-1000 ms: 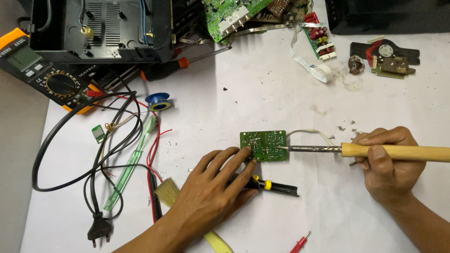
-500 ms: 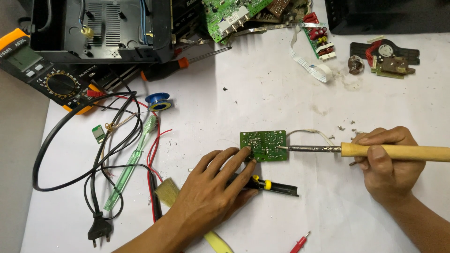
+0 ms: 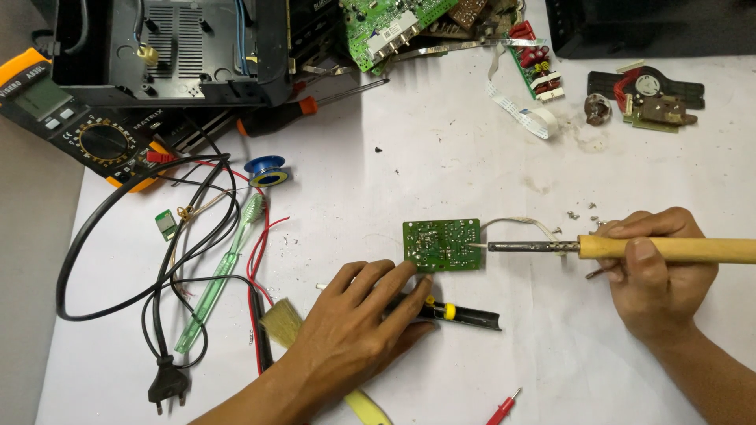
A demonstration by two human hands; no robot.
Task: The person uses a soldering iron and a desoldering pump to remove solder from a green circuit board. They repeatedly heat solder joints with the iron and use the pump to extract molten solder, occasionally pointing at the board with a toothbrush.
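A small green circuit board (image 3: 442,245) lies flat on the white table sheet (image 3: 441,157). My right hand (image 3: 652,271) grips a soldering iron (image 3: 622,248) by its wooden handle, and the metal tip touches the board's right edge. My left hand (image 3: 354,323) rests palm down just below the board, fingertips at its lower left corner. Under those fingers lies a black tool with a yellow band (image 3: 453,313). A thin white wire (image 3: 516,223) curls from the board's right side.
A multimeter (image 3: 75,118) and an open black device case (image 3: 169,51) sit at the back left. Black cables with a plug (image 3: 167,386), a blue solder spool (image 3: 266,170), a green toothbrush (image 3: 220,271) and a small brush (image 3: 281,321) lie left. Circuit boards (image 3: 394,27) and parts (image 3: 650,98) are behind.
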